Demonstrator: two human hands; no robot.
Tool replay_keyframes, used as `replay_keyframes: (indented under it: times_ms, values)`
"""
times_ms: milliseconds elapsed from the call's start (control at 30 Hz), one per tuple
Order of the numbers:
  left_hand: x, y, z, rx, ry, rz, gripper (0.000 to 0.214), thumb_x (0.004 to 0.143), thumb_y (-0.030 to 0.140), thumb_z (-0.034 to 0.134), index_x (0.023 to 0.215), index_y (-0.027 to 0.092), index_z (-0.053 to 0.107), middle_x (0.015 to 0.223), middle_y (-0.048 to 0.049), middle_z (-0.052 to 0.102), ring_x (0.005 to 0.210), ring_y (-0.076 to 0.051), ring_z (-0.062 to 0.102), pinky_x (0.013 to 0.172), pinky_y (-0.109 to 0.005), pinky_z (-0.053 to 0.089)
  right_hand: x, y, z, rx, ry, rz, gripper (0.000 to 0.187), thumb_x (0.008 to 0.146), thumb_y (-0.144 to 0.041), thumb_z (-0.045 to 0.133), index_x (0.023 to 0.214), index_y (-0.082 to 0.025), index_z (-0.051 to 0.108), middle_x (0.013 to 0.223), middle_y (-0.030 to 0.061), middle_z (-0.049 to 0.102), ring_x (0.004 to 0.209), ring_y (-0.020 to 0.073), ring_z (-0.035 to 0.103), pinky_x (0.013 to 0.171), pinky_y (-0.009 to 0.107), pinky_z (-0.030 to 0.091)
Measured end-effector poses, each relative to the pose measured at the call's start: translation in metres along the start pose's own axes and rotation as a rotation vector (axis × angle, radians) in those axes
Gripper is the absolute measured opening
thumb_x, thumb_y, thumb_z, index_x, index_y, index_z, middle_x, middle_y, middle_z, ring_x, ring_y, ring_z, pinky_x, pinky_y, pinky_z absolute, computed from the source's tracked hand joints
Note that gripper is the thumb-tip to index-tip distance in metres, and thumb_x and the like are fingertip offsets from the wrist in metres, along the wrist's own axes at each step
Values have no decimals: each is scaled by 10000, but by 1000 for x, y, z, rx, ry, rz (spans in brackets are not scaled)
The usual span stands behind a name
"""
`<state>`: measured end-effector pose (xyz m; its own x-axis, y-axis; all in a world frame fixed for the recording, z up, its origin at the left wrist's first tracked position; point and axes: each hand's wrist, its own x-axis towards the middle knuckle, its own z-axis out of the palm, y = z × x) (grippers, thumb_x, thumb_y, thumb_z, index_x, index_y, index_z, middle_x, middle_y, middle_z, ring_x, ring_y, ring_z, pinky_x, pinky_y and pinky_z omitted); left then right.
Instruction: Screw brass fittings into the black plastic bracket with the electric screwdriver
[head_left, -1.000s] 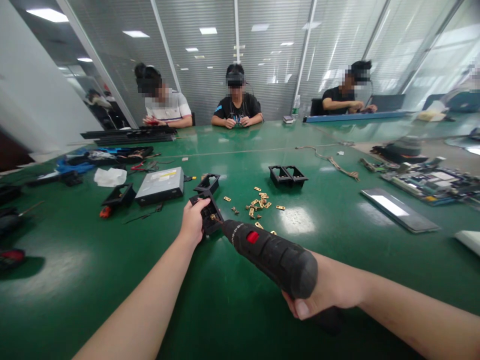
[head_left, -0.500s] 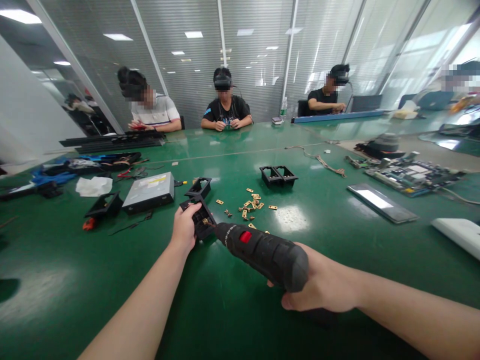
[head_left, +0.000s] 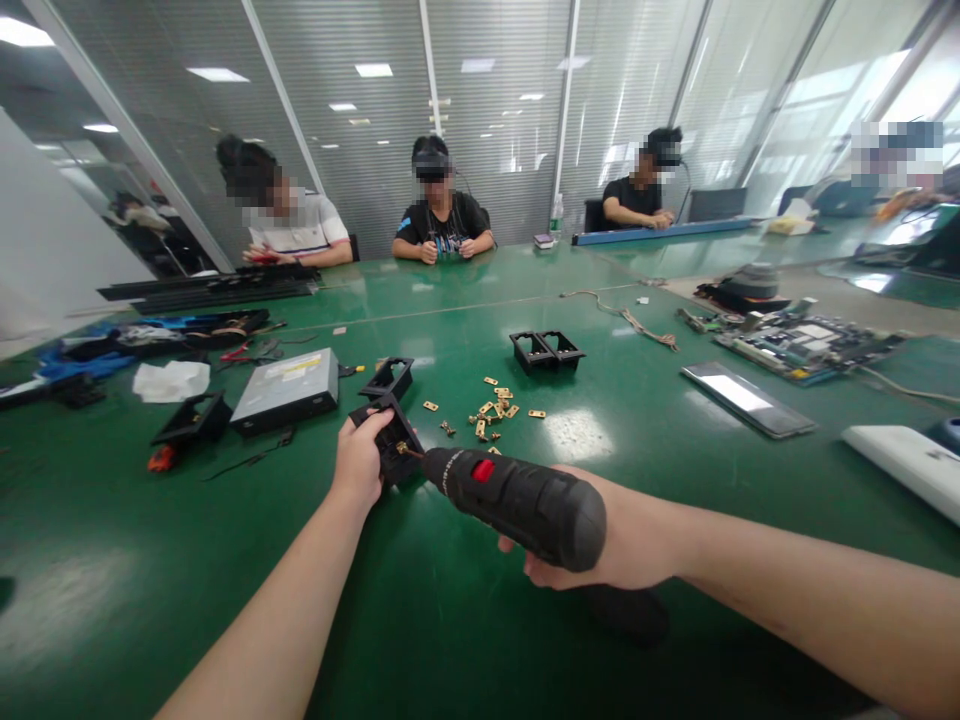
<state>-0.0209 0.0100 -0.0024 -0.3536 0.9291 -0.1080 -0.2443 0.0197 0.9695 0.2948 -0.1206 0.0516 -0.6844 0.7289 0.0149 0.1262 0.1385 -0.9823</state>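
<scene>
My left hand (head_left: 360, 458) grips a black plastic frame (head_left: 391, 428) by its left side, tilted up off the table. Wrapped round the handle of a black cordless drill (head_left: 517, 505) is my right hand (head_left: 592, 535); the drill has a red switch on top. The drill's thin bit points left and meets a small brass piece (head_left: 403, 448) inside the frame. Whether the bit sits in a screw is too small to tell. Just beyond the drill, several brass plates (head_left: 501, 408) and small screws (head_left: 448, 428) lie scattered on the green table (head_left: 442, 620).
More black frames stand near: one behind my left hand (head_left: 388, 377), a joined pair (head_left: 547, 352), another at left (head_left: 193, 418). A silver disc drive (head_left: 289, 388) lies left, a phone (head_left: 746, 398) and circuit board (head_left: 810, 340) right. Several people sit across the table.
The view has shifted a little, moving the scene leftward. My hands keep hold of the frame and the drill, with the bit still at the brass piece.
</scene>
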Motion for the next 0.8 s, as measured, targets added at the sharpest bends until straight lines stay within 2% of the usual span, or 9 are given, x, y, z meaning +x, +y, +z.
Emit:
replay_keyframes:
  times_ms: [167, 333, 500, 633, 700, 800]
  values:
    - [0, 0, -1, -10, -3, -9, 477, 700, 400, 960, 1031, 275, 639, 848, -71, 841, 873, -409, 913, 764, -508, 776, 5, 4, -2, 101, -87, 12, 520, 835, -272, 1179, 1247, -237, 863, 1002, 3, 845, 895, 227, 803, 830, 353, 671]
    - [1, -1, -1, -18, 1, -11, 470, 712, 387, 963, 1034, 279, 637, 838, -55, 822, 856, -403, 911, 740, -495, 772, 10, 6, -4, 132, -114, 70, 482, 724, -235, 1215, 1003, -228, 822, 1002, 7, 853, 872, 206, 805, 776, 320, 679]
    - [1, 0, 0, -21, 7, -17, 451, 724, 383, 961, 1020, 278, 638, 849, -48, 818, 821, -373, 890, 724, -477, 763, 18, 13, -8, 159, -84, 166, 513, 646, -124, 1153, 1036, -225, 834, 924, -18, 836, 886, 222, 789, 800, 346, 681]
    - [3, -2, -1, -33, 17, 2, 445, 694, 373, 977, 998, 270, 668, 845, -38, 806, 810, -335, 855, 746, -451, 754, 21, 9, -22, 115, -87, 167, 424, 618, -73, 1058, 932, -221, 814, 899, -21, 840, 871, 208, 773, 796, 327, 649]
    - [6, -4, -2, -45, 27, 27, 463, 668, 359, 1002, 994, 269, 686, 855, -22, 794, 821, -313, 839, 770, -434, 749, 22, 4, -33, 124, -80, 166, 416, 620, -82, 1034, 963, -208, 836, 922, -6, 864, 890, 201, 781, 836, 323, 658]
    - [12, -8, -4, -77, 56, 77, 501, 634, 338, 1030, 1000, 270, 694, 920, -16, 796, 878, -296, 830, 820, -416, 739, 28, 3, -49, 203, -88, 188, 401, 661, -225, 1025, 1018, -208, 842, 882, -3, 853, 770, 208, 781, 691, 315, 664]
